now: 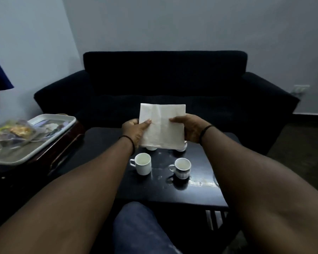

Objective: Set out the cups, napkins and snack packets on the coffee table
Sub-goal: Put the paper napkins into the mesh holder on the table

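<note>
both hands, the left hand (134,130) and right hand (189,128), pinched a white napkin (162,125) by its side edges above the coffee table (103,143), over the cups (143,163), and laying it flat beside them looked wisest.

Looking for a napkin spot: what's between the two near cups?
Head view: only bare, shiny tabletop between the white cup and the patterned cup.

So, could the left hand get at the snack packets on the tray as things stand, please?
Probably not yet: the left hand helps hold the napkin. The path to the snack packets on the tray looks free.
</note>
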